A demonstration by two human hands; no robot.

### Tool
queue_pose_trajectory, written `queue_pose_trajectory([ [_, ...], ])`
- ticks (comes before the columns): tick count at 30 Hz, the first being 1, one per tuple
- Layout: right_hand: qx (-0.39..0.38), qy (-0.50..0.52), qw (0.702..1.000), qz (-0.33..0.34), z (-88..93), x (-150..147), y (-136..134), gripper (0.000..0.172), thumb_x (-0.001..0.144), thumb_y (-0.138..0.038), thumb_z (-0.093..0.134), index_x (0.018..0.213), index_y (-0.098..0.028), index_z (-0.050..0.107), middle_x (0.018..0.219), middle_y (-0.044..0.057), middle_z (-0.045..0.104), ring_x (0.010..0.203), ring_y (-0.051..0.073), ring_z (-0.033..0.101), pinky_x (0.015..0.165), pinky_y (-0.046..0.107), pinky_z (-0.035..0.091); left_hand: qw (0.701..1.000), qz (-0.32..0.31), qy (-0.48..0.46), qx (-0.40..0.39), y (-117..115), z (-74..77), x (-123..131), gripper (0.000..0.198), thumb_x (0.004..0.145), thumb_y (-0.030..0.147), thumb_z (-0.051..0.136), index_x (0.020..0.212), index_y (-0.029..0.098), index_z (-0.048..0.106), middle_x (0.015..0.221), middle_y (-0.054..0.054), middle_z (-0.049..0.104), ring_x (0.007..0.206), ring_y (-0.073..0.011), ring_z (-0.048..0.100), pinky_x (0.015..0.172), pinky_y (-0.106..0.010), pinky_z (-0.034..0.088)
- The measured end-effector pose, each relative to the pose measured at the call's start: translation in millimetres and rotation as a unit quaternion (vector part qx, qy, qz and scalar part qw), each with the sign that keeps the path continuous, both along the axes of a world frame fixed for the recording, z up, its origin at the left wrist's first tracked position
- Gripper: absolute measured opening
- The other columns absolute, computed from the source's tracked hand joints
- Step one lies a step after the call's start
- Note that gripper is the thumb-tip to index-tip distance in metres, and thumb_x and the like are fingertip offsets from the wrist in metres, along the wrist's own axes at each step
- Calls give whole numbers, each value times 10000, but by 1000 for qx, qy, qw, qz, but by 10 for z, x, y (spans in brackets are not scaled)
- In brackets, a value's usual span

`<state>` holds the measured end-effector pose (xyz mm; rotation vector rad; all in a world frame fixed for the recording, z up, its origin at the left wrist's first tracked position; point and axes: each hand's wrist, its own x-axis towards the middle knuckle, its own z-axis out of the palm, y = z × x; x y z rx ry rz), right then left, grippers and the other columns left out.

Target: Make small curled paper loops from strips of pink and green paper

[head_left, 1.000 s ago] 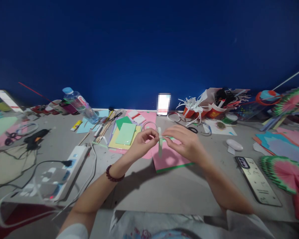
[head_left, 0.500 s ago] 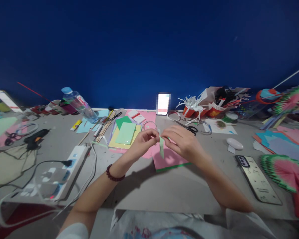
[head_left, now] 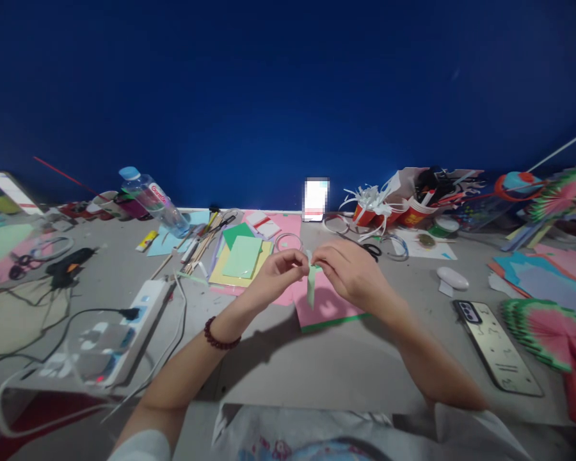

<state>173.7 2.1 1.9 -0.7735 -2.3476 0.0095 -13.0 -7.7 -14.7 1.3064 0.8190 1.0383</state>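
At frame centre the left hand (head_left: 278,272) and right hand (head_left: 350,275) meet over a sheet (head_left: 326,307) on the table (head_left: 292,365), a paper strip (head_left: 312,288) hanging between them. A power strip (head_left: 125,326) lies at lower left, a bottle (head_left: 153,202) at upper left (tilted), a phone (head_left: 496,349) at lower right.

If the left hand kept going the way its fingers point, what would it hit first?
The left hand pinches the pale green paper strip; just beyond it, probably the right hand.

strip (head_left: 311,286): thin paper, matt
counter (head_left: 288,371): dull and matt, a bit rough
bottle (head_left: 153,200): clear plastic, shiny
phone (head_left: 496,346): smooth, glossy back
sticks (head_left: 202,248): bare wood
fan (head_left: 542,330): folded paper, matt
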Motion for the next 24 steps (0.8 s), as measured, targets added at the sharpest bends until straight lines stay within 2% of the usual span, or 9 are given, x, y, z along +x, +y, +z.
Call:
queue_pose_trajectory([
  [6, -4, 11, 1000, -14, 6, 20, 21, 184, 937, -138, 390, 903, -192, 562, 875, 76, 650, 786, 210, 571, 708, 338, 431, 999, -8, 23, 24, -12, 4, 13, 145, 760, 272, 654, 711, 153, 588, 693, 2, 536, 650, -107, 478, 620, -239, 386],
  [12, -23, 59, 997, -44, 17, 78, 61, 172, 945, -151, 385, 957, -211, 546, 925, 85, 636, 897, 236, 579, 781, 364, 448, 997, -8, 54, 49, 1, -47, 5, 120, 785, 259, 631, 740, 157, 586, 729, -16, 556, 680, -120, 500, 633, -246, 394],
  [18, -133, 130, 980, -73, -66, 185, 247, 123, 952, -212, 403, 925, -212, 523, 890, 60, 592, 835, 201, 582, 753, 341, 462, 997, -26, 53, 48, -19, -23, 4, 137, 796, 269, 629, 736, 159, 575, 715, -7, 544, 686, -120, 495, 648, -249, 392],
  [22, -235, 223, 942, -83, -243, 353, 533, 111, 937, -273, 427, 902, -207, 510, 820, 34, 606, 774, 180, 618, 708, 327, 501, 993, -68, 81, 53, -57, 37, 10, 126, 798, 243, 630, 724, 156, 576, 739, -17, 568, 706, -123, 505, 667, -251, 399],
  [24, -237, 253, 930, -125, -304, 459, 679, 115, 923, -288, 436, 905, -207, 515, 769, 24, 611, 726, 179, 621, 679, 329, 513, 991, -80, 90, 52, -64, 52, 9, 120, 806, 233, 624, 726, 155, 579, 748, -19, 576, 710, -122, 507, 670, -249, 401],
])
